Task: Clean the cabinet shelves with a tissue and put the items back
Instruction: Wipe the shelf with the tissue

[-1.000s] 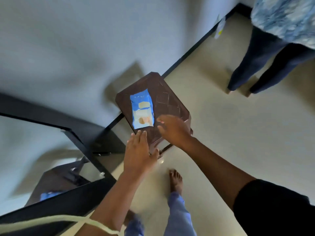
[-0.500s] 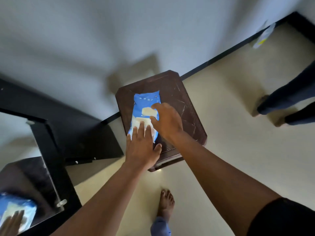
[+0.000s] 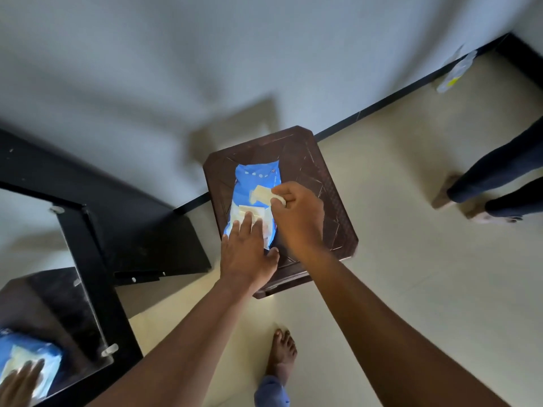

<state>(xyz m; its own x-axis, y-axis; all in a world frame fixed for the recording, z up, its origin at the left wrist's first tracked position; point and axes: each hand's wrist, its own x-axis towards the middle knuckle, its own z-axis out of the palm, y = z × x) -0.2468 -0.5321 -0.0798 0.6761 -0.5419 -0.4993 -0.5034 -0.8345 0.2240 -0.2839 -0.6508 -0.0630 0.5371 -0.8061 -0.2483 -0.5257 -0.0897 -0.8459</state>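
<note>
On the stool, the right hand (image 3: 296,212) now pinches the flap (image 3: 263,193) of the blue tissue pack (image 3: 254,183) up toward twelve o'clock, left hand (image 3: 248,251) fingers pressing flat, ready for a tissue.

One blue tissue pack (image 3: 255,198), one brown stool (image 3: 317,171), two hands, one mirror (image 3: 35,289).
</note>
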